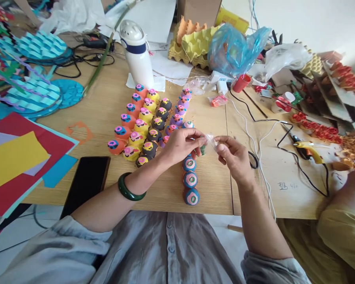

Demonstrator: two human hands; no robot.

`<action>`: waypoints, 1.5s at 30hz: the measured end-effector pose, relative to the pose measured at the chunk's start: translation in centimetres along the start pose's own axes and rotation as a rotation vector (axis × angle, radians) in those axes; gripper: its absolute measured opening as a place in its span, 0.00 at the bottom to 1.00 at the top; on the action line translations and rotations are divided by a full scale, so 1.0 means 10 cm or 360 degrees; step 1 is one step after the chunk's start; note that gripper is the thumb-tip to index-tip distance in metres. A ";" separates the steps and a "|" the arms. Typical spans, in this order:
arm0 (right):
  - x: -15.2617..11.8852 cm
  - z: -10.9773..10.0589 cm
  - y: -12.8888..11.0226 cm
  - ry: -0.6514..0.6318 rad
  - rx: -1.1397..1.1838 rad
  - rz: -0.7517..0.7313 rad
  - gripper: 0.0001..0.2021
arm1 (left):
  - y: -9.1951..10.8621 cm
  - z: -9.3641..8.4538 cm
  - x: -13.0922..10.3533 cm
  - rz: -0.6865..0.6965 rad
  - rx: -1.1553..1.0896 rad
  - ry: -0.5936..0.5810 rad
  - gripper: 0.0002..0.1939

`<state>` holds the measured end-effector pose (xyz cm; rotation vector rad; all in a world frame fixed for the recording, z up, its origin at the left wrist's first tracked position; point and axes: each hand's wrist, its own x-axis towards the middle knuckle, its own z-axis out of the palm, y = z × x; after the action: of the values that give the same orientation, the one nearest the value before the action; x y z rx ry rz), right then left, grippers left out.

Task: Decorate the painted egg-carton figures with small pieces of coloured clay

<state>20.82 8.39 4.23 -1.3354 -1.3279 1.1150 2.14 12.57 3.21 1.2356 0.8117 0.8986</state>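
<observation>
A small clear plastic bag (210,140) is stretched between my two hands above the table. My left hand (182,146) pinches one side of it with thumb and fingers. On the other side, my right hand (233,157) grips it between thumb and forefinger. A bit of green material (202,150) shows under my left fingers; whether they hold it I cannot tell. Below runs a row of blue domed pieces (190,179) with pink tops and green rings. Left of them stand rows of orange domes (122,132), yellow domes (141,125), dark domes (154,135) and purple domes (181,109) with coloured decorations.
A white flask (137,55) stands behind the rows. A phone (87,179) and coloured sheets (20,157) lie left. Cables (256,138) and a yellow glue gun (309,151) lie right, beside another person's arm (347,201). Egg trays (195,45) and a blue bag (235,49) are behind.
</observation>
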 end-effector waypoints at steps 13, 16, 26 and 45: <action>-0.06 0.06 0.06 0.0178 -0.0502 -0.0342 0.09 | 0.02 0.00 -0.02 -0.0045 0.0019 -0.0016 0.22; -0.13 0.12 0.01 0.0179 -0.0751 -0.0563 0.07 | 0.03 0.01 -0.03 -0.0069 -0.0027 -0.0017 0.23; -0.23 0.07 -0.13 0.0170 -0.0454 -0.0299 0.10 | 0.00 0.10 -0.11 0.0333 0.0320 0.0189 0.21; -0.23 -0.04 -0.25 0.0272 0.0002 -0.0180 0.06 | 0.02 0.15 -0.17 0.0798 0.0974 0.0328 0.10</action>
<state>20.80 6.11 6.75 -1.3076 -1.2604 0.9044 2.68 10.40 3.66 1.9609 1.0019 1.2441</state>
